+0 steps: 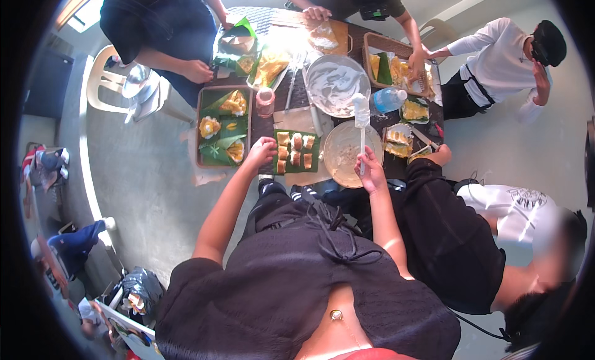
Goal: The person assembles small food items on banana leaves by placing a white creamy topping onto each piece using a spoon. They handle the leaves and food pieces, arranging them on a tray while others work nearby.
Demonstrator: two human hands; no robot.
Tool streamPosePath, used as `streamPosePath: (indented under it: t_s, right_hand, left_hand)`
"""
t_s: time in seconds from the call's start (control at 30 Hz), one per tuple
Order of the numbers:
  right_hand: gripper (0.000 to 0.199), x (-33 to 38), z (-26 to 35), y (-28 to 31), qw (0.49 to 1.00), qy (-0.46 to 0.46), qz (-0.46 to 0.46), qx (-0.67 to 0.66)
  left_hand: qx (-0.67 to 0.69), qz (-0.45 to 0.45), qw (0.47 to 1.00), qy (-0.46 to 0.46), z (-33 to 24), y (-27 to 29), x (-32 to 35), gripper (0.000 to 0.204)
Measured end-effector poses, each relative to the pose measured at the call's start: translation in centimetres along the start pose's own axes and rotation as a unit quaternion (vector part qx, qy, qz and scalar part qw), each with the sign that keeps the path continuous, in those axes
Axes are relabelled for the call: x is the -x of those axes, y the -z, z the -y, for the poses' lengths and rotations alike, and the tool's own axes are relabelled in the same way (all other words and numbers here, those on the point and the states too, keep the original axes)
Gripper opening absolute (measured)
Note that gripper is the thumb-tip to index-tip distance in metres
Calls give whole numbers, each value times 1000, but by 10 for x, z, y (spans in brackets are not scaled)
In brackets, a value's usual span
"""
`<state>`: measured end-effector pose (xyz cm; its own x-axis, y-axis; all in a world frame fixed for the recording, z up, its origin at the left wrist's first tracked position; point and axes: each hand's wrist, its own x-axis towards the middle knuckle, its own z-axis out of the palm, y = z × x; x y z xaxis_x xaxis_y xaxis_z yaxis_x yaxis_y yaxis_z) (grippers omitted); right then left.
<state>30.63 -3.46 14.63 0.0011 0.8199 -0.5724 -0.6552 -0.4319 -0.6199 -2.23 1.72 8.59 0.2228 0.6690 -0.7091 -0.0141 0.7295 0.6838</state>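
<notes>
In my right hand [372, 172] is the handle of a spatula [363, 133], its blade raised and coated with thick white cream [360, 101]. The spatula is held upright above a wide pale bowl [334, 171] with smears inside. Beyond it stands a large metal bowl [334, 81] lined with white cream. My left hand [263, 151], fingers loosely bent and with nothing visible in them, rests at the left edge of a green banana leaf [302, 168]. Rows of small golden cake pieces [295, 141] lie on that leaf, some topped with white cream.
Left of my left hand, a wicker tray [199, 133] holds decorated leaf-lined portions. A pink-tinted jar [265, 102] and a water bottle [389, 100] stand on the table. Co-workers' hands reach in from the far side; a person in black sits close on my right, near a knife [424, 137].
</notes>
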Motion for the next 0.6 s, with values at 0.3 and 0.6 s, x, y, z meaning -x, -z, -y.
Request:
streamPosePath:
  t_s: [0.3,0.6]
  right_hand:
    - [26,6,-20,-5,962,-35,-22,270]
    - [23,-5,-52,-24,898,3,-22,439]
  left_hand:
    - [-14,-36,999,11,9,6,-4,19]
    - [8,-43,998,41,24,15,-4,15]
